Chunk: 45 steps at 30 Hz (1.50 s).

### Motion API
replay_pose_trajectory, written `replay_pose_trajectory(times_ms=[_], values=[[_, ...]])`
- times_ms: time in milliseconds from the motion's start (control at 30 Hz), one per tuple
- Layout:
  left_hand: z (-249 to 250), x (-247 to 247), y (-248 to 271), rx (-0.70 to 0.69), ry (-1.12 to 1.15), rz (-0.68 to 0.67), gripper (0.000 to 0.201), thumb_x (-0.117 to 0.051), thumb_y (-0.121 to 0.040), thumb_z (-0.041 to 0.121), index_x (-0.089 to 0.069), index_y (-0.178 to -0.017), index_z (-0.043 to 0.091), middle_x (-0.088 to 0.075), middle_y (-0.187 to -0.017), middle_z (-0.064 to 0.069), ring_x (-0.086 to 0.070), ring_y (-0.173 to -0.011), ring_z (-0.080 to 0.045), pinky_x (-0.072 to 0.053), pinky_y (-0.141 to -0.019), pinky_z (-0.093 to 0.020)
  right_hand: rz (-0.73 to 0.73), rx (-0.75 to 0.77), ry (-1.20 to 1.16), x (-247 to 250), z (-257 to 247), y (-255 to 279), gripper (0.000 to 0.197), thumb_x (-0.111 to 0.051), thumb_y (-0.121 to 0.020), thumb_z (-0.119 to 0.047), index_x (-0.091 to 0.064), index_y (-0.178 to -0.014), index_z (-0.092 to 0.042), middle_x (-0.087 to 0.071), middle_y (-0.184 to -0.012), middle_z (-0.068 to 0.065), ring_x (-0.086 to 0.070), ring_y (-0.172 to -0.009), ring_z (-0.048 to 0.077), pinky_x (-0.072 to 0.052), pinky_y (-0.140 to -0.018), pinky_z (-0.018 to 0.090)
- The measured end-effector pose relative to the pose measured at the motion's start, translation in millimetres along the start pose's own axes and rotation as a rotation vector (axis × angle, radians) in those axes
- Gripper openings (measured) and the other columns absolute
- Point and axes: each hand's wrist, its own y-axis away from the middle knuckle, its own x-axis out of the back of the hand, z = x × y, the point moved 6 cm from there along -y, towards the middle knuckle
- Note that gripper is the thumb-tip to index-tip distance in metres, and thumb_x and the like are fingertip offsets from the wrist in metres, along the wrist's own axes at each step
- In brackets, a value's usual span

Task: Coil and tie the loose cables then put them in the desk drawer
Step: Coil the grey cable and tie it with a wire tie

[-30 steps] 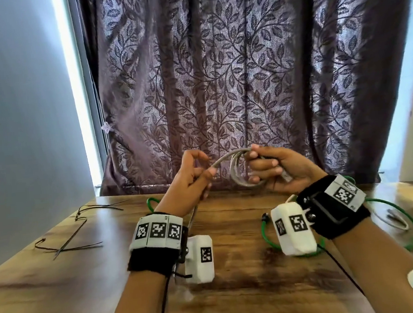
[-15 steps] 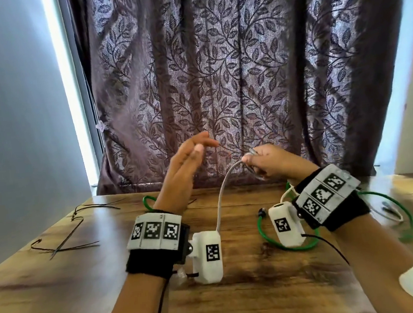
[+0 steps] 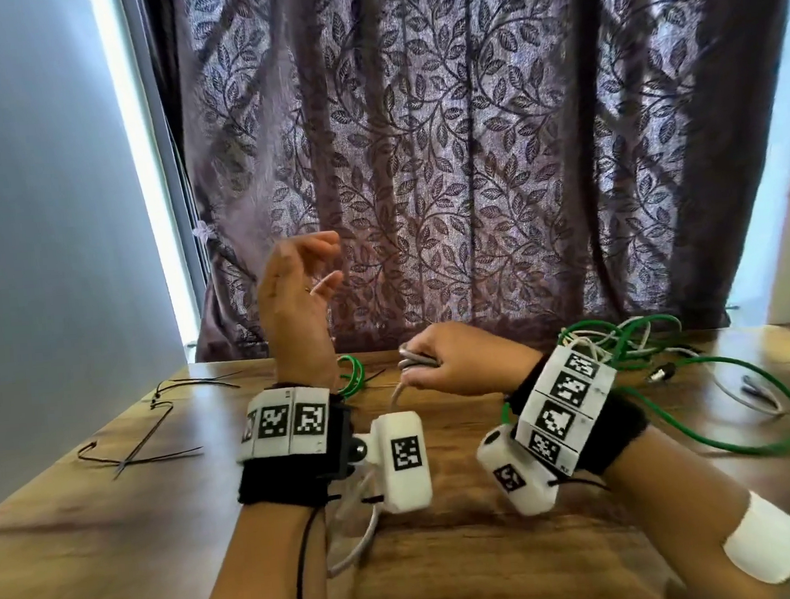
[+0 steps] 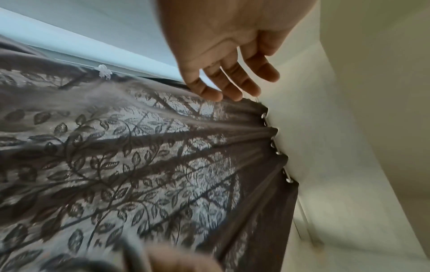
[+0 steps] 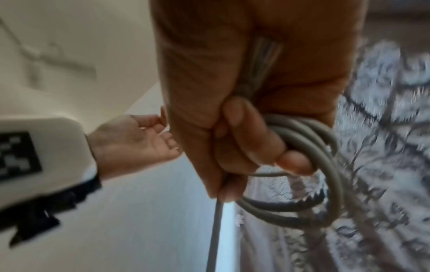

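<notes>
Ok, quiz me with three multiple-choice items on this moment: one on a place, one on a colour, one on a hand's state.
1. Where do the thin black zip ties lie?
A. desk's left side
B. in the right hand
C. on the curtain

2. What colour is the coiled cable gripped in the right hand?
A. green
B. grey
C. red

3. What is the left hand doing?
A. gripping the coil
B. raised, holding nothing
C. pressing the desk

Answers: 1 A, they lie on the wooden desk at left; 2 B, the right-wrist view shows grey loops; 3 B, fingers relaxed in air.

black wristbands [image 3: 293,477] | white tagged camera boxes [image 3: 403,459] | forearm patch [image 3: 765,549], perhaps tape
</notes>
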Motion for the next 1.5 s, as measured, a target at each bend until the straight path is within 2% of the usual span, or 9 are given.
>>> replay_pose_trajectory(times_ms=[300, 433, 567, 667, 800, 967, 1133, 1333, 1500], values=[[34.8, 70.7, -21.8, -0.097, 0.096, 0.278, 0.037, -0.039, -0.094, 0.024, -0.063, -0.066, 0.024, -0.067, -0.072, 0.009, -0.059, -0.073, -0.009, -0.041, -0.063, -0.022, 0.452, -0.296, 0.444, 55.9, 55.9, 23.6, 0.016, -0.046, -0.094, -0.027, -0.055, -0.085, -0.016, -0.049, -0.075, -0.003, -0.052, -0.074, 0.018, -0.041, -0.066, 0.029], [30.6, 74.4, -22.9, -0.053, 0.008, 0.304, 0.037, -0.037, -0.096, 0.02, -0.06, -0.067, 0.023, -0.064, -0.068, 0.011, -0.057, -0.068, -0.007, -0.04, -0.06, -0.02, 0.506, -0.319, 0.331, 56.9, 64.9, 22.9, 0.022, -0.047, -0.094, -0.027, -0.045, -0.077, -0.014, -0.046, -0.07, -0.001, -0.046, -0.068, 0.021, -0.036, -0.063, 0.029], [-4.1, 24.3, -12.2, 0.003, -0.497, -0.058, 0.025, -0.041, -0.098, 0.012, -0.062, -0.089, 0.022, -0.062, -0.083, 0.01, -0.057, -0.074, -0.017, -0.045, -0.066, -0.028, 0.456, -0.383, -0.204, 49.7, 79.5, 15.9, 0.034, -0.052, -0.093, -0.026, -0.042, -0.063, -0.014, -0.042, -0.058, 0.001, -0.042, -0.058, 0.02, -0.031, -0.055, 0.031], [-45.9, -21.5, 17.0, -0.048, -0.949, -0.516, 0.035, -0.043, -0.097, 0.015, -0.048, -0.131, 0.016, -0.052, -0.123, -0.003, -0.05, -0.112, -0.019, -0.04, -0.099, -0.039, 0.378, -0.406, -0.75, 35.7, 74.2, 12.3, 0.027, -0.053, -0.094, -0.025, -0.055, -0.071, -0.012, -0.047, -0.058, -0.002, -0.043, -0.049, 0.009, -0.038, -0.055, 0.025], [-70.2, -26.5, 34.6, 0.022, -1.273, -0.607, 0.037, -0.034, -0.099, 0.023, -0.038, -0.135, 0.024, -0.045, -0.136, 0.002, -0.037, -0.131, -0.02, -0.01, -0.115, -0.054, 0.163, -0.331, -1.403, 27.6, 44.1, 10.9, 0.028, -0.043, -0.098, -0.022, -0.051, -0.074, -0.011, -0.033, -0.036, -0.01, -0.029, -0.027, 0.001, -0.038, -0.049, 0.02], [-65.2, -23.9, 33.3, -0.02, -1.379, -0.49, 0.015, -0.035, -0.095, 0.015, -0.042, -0.108, 0.015, -0.06, -0.107, -0.002, -0.052, -0.11, -0.029, -0.02, -0.109, -0.057, 0.051, -0.094, -1.927, 45.3, 8.6, 19.7, 0.017, -0.046, -0.089, -0.022, -0.051, -0.076, -0.011, -0.056, -0.053, -0.004, -0.043, -0.035, 0.002, -0.049, -0.057, 0.022], [-76.2, -38.2, 43.6, -0.016, -1.284, -0.675, 0.041, -0.043, -0.093, 0.016, -0.034, -0.134, 0.018, -0.063, -0.099, -0.015, -0.059, -0.094, -0.037, -0.047, -0.077, -0.043, 0.325, 0.069, -1.892, 63.8, 5.9, 23.0, 0.011, -0.038, -0.096, -0.017, -0.046, -0.092, -0.01, -0.072, -0.1, 0.011, -0.071, -0.07, 0.012, -0.055, -0.072, 0.023], [-92.9, -33.6, 51.5, 0.178, -1.253, -0.744, 0.025, -0.038, -0.098, 0.023, -0.041, -0.122, 0.015, -0.064, -0.099, -0.016, -0.06, -0.092, -0.036, -0.048, -0.077, -0.04, 0.707, -0.023, -1.803, 66.1, 43.5, 21.5, 0.017, -0.037, -0.101, -0.016, -0.049, -0.103, -0.006, -0.074, -0.076, 0.004, -0.071, -0.068, 0.013, -0.056, -0.068, 0.023], [-93.0, -36.2, 52.5, 0.271, -1.075, -0.732, 0.022, -0.034, -0.1, 0.028, -0.051, -0.097, 0.014, -0.058, -0.073, -0.004, -0.053, -0.055, -0.016, -0.047, -0.053, -0.027, 0.916, -0.06, -1.854, 80.7, 69.3, 34.8, 0.022, -0.037, -0.1, -0.015, -0.056, -0.095, -0.006, -0.072, -0.069, 0.001, -0.069, -0.062, 0.009, -0.056, -0.063, 0.019]])
